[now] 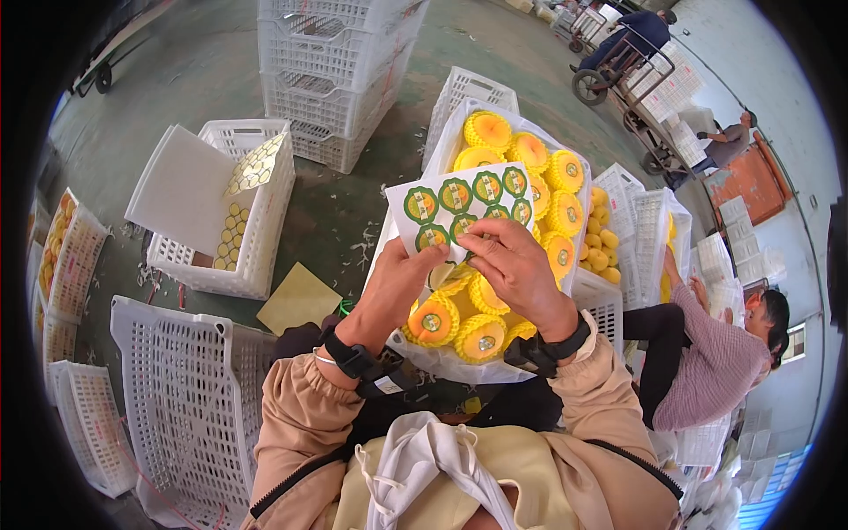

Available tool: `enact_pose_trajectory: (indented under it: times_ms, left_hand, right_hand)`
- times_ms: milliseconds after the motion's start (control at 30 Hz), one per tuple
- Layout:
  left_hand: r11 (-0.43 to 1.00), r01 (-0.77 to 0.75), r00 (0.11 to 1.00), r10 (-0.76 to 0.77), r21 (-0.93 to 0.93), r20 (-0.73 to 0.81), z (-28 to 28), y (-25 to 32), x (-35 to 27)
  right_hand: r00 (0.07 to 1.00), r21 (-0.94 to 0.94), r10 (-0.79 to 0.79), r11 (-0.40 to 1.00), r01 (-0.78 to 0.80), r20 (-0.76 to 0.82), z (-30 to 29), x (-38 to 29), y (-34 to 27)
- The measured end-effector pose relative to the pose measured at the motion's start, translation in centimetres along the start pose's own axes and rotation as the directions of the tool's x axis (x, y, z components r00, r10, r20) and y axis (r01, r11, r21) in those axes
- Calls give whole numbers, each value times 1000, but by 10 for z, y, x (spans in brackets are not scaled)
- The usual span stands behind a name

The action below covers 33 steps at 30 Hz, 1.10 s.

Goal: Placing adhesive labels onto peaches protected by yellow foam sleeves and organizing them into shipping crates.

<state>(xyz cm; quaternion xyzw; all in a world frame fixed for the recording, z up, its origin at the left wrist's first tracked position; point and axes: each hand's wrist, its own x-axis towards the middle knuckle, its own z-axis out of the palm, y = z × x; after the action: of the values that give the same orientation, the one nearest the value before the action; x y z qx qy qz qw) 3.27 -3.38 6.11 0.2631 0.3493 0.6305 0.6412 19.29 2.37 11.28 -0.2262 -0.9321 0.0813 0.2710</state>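
A white sheet of round green-and-gold stickers (456, 196) is held up over a lined crate of fruit. My left hand (397, 285) grips its lower left edge, thumb on top. The fingertips of my right hand (517, 275) pinch at a sticker along the sheet's lower side; whether it has lifted off cannot be seen. Beneath lie orange-yellow fruits (432, 321) in yellow foam nets, several with a round sticker on top. They sit in a white plastic crate with a pale liner (457, 371). The sheet and my hands hide the crate's middle.
At left, a white crate (275, 218) holds foam-board and sticker sheets (257, 164). An upturned grey-white crate (192, 397) stands nearer. Tall stacked crates (338, 86) rise ahead. Loose yellow fruit (599, 245) fills a crate at right. A seated person (715, 364) works there; others are near carts.
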Motion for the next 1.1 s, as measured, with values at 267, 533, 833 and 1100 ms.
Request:
enact_pose_trajectory:
  times_ms: [267,533,833,1100]
  left_hand:
    - [991,123,992,-124,-60,-4,2,5,-1]
    - [976,79,996,-70,-201,50,-2,1,0]
    - [928,-289,860,143,-236,-491,-47,26,25]
    - [912,-387,840,288,-135,-460,-42,27,26]
  right_hand:
    - [992,-82,-123,989,119,-38,0,-1,2]
    - [982,-119,-161,982,148,-101,3,-1,2]
    - [924,8,202,977,-211,-325,-18,-2,63]
    - [500,725,858,271,-633,115,-39,51,296]
